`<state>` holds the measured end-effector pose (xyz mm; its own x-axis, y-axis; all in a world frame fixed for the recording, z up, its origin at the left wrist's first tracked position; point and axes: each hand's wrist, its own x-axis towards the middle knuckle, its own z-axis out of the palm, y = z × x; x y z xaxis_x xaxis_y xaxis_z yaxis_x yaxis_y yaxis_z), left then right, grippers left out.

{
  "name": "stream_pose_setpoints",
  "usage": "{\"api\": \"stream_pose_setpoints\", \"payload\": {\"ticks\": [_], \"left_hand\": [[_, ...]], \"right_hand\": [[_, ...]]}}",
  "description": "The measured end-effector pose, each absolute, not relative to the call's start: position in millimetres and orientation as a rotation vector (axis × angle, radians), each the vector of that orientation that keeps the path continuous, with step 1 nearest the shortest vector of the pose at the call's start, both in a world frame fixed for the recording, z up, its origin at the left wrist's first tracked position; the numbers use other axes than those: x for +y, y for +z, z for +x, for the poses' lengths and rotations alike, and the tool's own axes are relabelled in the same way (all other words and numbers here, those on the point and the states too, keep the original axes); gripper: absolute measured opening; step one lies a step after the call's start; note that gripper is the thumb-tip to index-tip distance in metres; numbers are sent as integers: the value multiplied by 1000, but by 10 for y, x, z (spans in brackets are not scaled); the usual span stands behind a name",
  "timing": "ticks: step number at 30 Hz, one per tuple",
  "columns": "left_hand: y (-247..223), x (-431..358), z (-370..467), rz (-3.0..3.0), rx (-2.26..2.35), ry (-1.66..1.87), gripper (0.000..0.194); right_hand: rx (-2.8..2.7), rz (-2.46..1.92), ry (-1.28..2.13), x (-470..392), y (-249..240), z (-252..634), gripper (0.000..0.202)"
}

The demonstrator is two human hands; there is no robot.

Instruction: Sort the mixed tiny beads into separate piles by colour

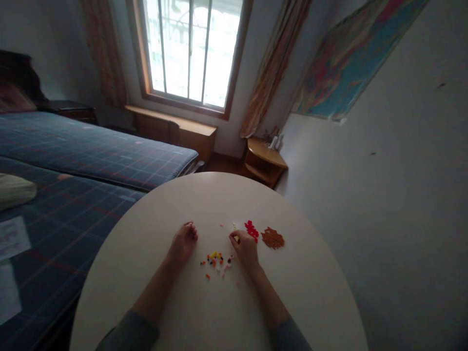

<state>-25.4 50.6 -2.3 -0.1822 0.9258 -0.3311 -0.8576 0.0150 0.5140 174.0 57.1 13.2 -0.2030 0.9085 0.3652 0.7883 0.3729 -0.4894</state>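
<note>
Round white table (300, 292); both forearms lie on it, a scatter of tiny mixed beads (216, 261) between the 2 hands. Right hand (245, 248) has fingertips pinched together on a small yellowish bead (236, 238), just left of a red pile (251, 230) and a brown pile (272, 238); left hand (184, 243) rests curled on the tabletop, whether it holds anything cannot be told. Beyond the table: blue plaid bed (91, 151), window (192, 48), corner shelf (263, 160).
</note>
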Motion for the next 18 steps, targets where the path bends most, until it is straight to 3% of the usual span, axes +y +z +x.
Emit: {"api": "stream_pose_setpoints", "payload": {"ticks": [9, 18], "left_hand": [[-31, 503, -242, 137, 733, 1597, 11], [-4, 493, -228, 137, 743, 1603, 12]], "right_hand": [[-2258, -1545, -47, 764, 205, 1496, 15], [-2258, -1486, -19, 743, 179, 1453, 16]]}}
